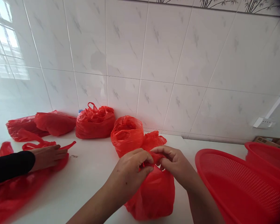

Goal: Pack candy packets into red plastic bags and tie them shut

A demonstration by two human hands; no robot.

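A full red plastic bag [157, 193] stands on the white table in front of me. My left hand [133, 171] pinches its gathered top between thumb and fingers. On the other side of the bag's neck, my right hand [176, 163] is closed on the same red plastic. The contents of the bag are hidden. Right behind it stands another filled red bag [127, 132] with its handles up, touching or nearly touching the bag I hold.
Several more red bags, among them a bulging bag [95, 124], line the tiled wall. Another person's hand [48, 157] presses on a red bag at the left. A red plastic basket [238, 186] stands at the right, with a second basket [270, 155] behind.
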